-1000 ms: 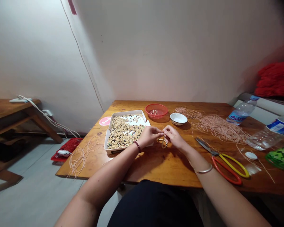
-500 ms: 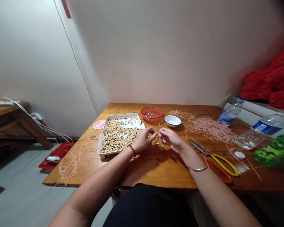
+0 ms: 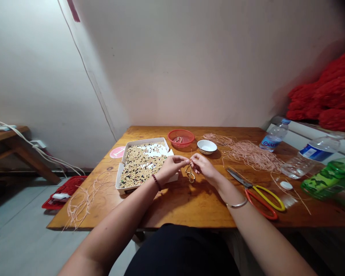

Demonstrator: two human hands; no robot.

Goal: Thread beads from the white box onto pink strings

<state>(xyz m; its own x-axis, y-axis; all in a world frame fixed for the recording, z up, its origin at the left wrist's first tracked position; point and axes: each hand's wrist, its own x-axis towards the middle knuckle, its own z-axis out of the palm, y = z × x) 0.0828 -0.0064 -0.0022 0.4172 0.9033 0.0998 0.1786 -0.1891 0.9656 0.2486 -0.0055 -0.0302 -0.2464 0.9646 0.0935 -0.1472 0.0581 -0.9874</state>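
"Looking at the hands, where did you see the beaded strand (image 3: pixel 191 176)?"

"Just below the fingertips, at six o'clock from them, looped on itself above the wooden table (image 3: pixel 172 214). Its lowest beads may have touched the wood; the view was too small to be sure."

"And the fingers?"

"The left hand (image 3: pixel 174 165) had thumb and forefinger pinched together on the strand's cord. The right hand (image 3: pixel 203 166) gripped it too, just beside, with its other fingers curled in and a thin end poking up."

"What lay around them?"

"At nine o'clock, the white box (image 3: pixel 119 176), full of tan and dark beads (image 3: pixel 135 168), near the left hand. At eleven, a red basket (image 3: pixel 181 145); at one, a white bowl (image 3: pixel 207 147)."

"Farther right?"

"A tangle of pink cord (image 3: pixel 253 155) at three o'clock, and the scissors (image 3: pixel 248 186) at four, blades slightly parted."
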